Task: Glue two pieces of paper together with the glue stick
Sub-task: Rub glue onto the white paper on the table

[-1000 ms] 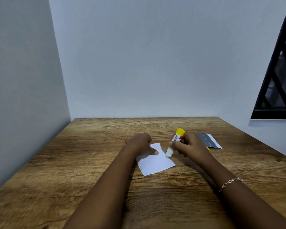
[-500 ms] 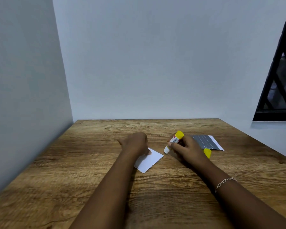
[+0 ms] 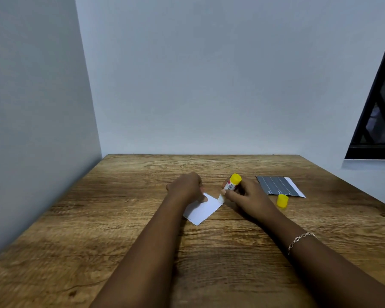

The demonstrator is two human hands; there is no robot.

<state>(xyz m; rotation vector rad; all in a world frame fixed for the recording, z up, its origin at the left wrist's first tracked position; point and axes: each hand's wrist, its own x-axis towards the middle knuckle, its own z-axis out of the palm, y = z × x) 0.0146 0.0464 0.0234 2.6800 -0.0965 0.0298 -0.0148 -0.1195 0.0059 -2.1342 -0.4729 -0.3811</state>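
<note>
Pale wall [image 3: 209, 85] straight ahead of both my hands, and a dark-framed window [image 3: 382, 121] high off to the right of my right hand. Under my forearms, the wooden table [image 3: 120, 218], grain running across.

My left hand [image 3: 186, 186] sits knuckles up just left of the glue. Its thumb tip presses down on the far corner of the white paper [image 3: 206, 210]. The other fingers are tucked out of sight under the back of the hand, so I cannot tell whether they are gripping anything. The sheet lies flat on the wood, turned at an angle, spreading from under that thumb back towards me.

My right hand [image 3: 247, 194] has its fingers and thumb wrapped round the glue stick [image 3: 231, 185], a firm hold on the barrel. The stick leans, yellow end up and away from me, white tip down. That tip touches the right-hand corner of the white paper, just right of my left thumb.

Beyond and to the right of my right hand lies the grey lined paper [image 3: 276, 185], flat. The loose yellow cap [image 3: 282, 200] stands just right of my knuckles, at the near edge of that sheet. A thin chain bracelet [image 3: 299, 238] circles my right wrist.
</note>
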